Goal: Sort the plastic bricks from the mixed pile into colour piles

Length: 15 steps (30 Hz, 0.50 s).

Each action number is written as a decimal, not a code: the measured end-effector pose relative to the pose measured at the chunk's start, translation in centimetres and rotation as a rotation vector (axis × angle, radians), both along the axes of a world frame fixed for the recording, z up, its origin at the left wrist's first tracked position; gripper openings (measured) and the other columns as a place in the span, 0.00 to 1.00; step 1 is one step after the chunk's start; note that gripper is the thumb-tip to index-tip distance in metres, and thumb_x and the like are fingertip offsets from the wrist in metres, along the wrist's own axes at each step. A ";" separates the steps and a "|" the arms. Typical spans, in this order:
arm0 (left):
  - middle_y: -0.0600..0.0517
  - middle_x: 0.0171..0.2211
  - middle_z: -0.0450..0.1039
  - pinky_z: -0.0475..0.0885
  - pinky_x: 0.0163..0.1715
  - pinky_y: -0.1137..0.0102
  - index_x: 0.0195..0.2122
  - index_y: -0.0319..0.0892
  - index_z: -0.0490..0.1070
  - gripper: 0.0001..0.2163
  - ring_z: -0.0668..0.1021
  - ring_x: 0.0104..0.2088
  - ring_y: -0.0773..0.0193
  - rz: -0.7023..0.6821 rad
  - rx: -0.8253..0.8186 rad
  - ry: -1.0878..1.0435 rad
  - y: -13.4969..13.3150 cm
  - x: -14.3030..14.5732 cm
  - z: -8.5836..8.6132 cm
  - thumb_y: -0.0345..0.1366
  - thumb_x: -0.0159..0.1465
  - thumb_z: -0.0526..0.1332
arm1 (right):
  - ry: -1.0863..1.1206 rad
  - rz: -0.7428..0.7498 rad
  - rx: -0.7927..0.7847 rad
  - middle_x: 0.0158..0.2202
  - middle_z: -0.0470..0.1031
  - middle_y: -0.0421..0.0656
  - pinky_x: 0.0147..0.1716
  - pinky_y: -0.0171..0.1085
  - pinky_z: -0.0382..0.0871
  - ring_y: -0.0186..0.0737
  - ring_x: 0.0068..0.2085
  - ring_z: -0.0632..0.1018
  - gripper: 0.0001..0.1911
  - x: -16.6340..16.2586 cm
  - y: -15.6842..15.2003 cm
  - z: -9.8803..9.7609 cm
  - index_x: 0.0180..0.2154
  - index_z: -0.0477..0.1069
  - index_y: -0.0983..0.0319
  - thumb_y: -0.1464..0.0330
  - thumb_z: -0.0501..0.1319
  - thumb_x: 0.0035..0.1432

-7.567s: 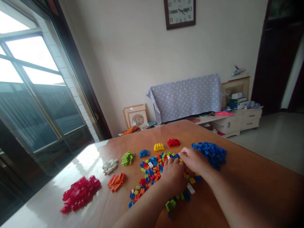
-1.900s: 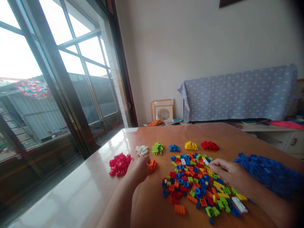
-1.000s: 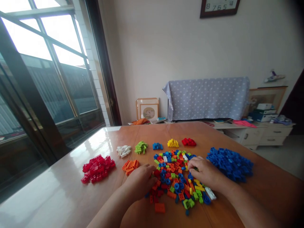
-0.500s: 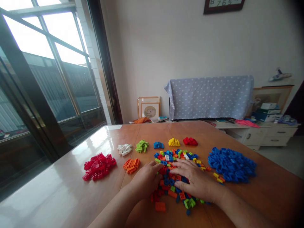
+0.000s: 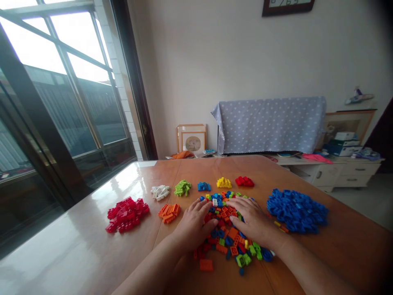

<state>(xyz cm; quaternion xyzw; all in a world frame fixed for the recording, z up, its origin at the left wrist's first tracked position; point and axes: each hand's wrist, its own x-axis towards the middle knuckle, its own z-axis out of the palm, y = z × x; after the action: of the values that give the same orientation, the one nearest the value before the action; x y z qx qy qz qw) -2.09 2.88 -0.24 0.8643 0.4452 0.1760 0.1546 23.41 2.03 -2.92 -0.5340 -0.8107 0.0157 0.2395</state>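
Note:
A mixed heap of toy building bricks (image 5: 225, 241) in orange, red, blue, green, yellow and white lies on the table in front of me. Against its left side rests my left hand (image 5: 195, 223), fingers stretched forward and thumb apart. My right hand (image 5: 250, 217) lies on the heap's right side, its fingers spread and pointing forward-left. Neither hand grips a brick that I can see; the bricks under both palms are hidden. A single flat orange-red brick (image 5: 206, 265) sits at the near edge of the heap.
Sorted piles stand around the heap on the wooden table (image 5: 101, 254): red bricks (image 5: 127, 215), orange bricks (image 5: 168, 213), white bricks (image 5: 160, 192), green bricks (image 5: 182, 187), small blue bricks (image 5: 204, 187), yellow bricks (image 5: 224, 182), dark red bricks (image 5: 245, 181) and a large blue pile (image 5: 297, 211).
My right hand has swept a little inward and forward over the heap, exposing more green and blue bricks at the near right. My left hand has flattened out, its thumb now showing.

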 end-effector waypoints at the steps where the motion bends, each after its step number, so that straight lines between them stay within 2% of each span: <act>1: 0.47 0.70 0.56 0.53 0.67 0.51 0.70 0.48 0.56 0.31 0.54 0.70 0.46 -0.010 -0.023 0.008 0.0 0.2 -0.1 0.56 0.69 0.51 | -0.011 0.005 -0.031 0.66 0.65 0.45 0.66 0.59 0.51 0.54 0.67 0.62 0.27 -0.1 0.0 0.0 0.64 0.64 0.54 0.59 0.56 0.64; 4: 0.49 0.72 0.51 0.46 0.69 0.47 0.71 0.50 0.51 0.34 0.50 0.71 0.45 -0.072 -0.078 0.030 -0.1 0.7 -0.2 0.59 0.69 0.48 | -0.054 0.046 -0.139 0.72 0.53 0.41 0.67 0.65 0.41 0.57 0.72 0.51 0.30 -0.4 -0.2 0.3 0.69 0.54 0.48 0.52 0.49 0.68; 6: 0.49 0.72 0.50 0.44 0.68 0.46 0.71 0.51 0.51 0.34 0.51 0.71 0.45 -0.111 -0.093 0.036 -0.2 0.9 -0.2 0.60 0.68 0.49 | -0.076 0.086 -0.190 0.72 0.51 0.38 0.66 0.67 0.37 0.57 0.72 0.48 0.29 -0.6 -0.3 0.6 0.69 0.54 0.46 0.51 0.46 0.70; 8: 0.48 0.71 0.52 0.44 0.68 0.45 0.71 0.52 0.52 0.33 0.53 0.71 0.45 -0.132 -0.094 0.036 -0.4 0.9 0.0 0.60 0.68 0.50 | -0.083 0.114 -0.204 0.71 0.54 0.38 0.66 0.67 0.37 0.57 0.72 0.49 0.27 -0.8 -0.5 0.9 0.67 0.58 0.46 0.52 0.45 0.71; 11: 0.47 0.69 0.58 0.46 0.68 0.46 0.69 0.51 0.57 0.33 0.56 0.69 0.45 -0.147 -0.066 0.023 -0.6 0.9 0.3 0.60 0.67 0.52 | -0.063 0.098 -0.142 0.66 0.66 0.40 0.66 0.65 0.40 0.56 0.69 0.57 0.22 -0.7 -0.6 1.1 0.60 0.70 0.48 0.54 0.49 0.70; 15: 0.46 0.63 0.68 0.57 0.65 0.51 0.64 0.49 0.65 0.29 0.65 0.64 0.48 -0.199 0.010 -0.031 -0.8 1.0 0.6 0.58 0.66 0.55 | -0.003 0.033 -0.006 0.52 0.79 0.42 0.64 0.59 0.48 0.52 0.60 0.69 0.14 -0.2 -0.1 0.9 0.48 0.77 0.52 0.60 0.58 0.64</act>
<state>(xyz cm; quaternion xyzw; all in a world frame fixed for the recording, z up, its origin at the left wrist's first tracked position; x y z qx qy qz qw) -1.13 2.11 0.34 0.9022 0.3537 0.1753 0.1737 23.18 1.94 -2.06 -0.5214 -0.8197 0.0213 0.2364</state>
